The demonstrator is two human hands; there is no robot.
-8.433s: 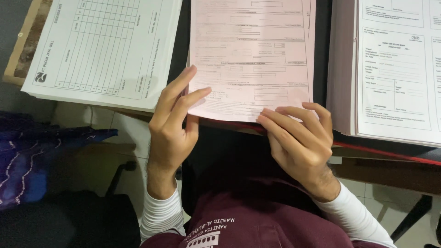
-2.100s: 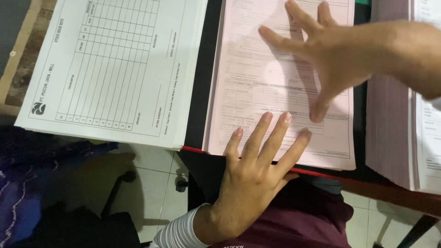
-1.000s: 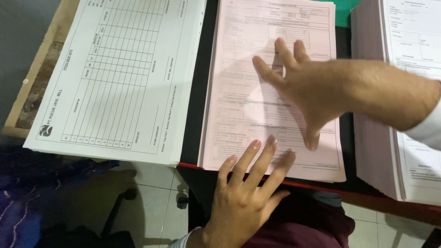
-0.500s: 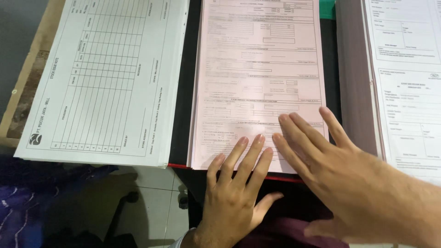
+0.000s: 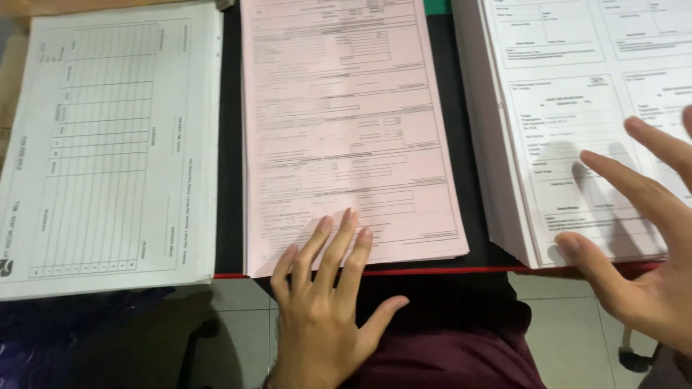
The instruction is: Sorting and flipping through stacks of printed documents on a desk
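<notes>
Dark table [image 5: 229,144] up top; pink form stack [image 5: 346,122] lies under left hand [image 5: 324,302] fingertips, long axis running straight away from it. Right hand [image 5: 649,245], fingers spread, hovers over white forms [image 5: 562,86].

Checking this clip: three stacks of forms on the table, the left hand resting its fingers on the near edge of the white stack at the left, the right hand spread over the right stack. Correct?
Not quite. In the head view the left hand rests its fingers on the near edge of the pink stack in the middle, not the white stack at the left. The rest holds: three stacks, and the right hand is spread over the right stack.
</notes>
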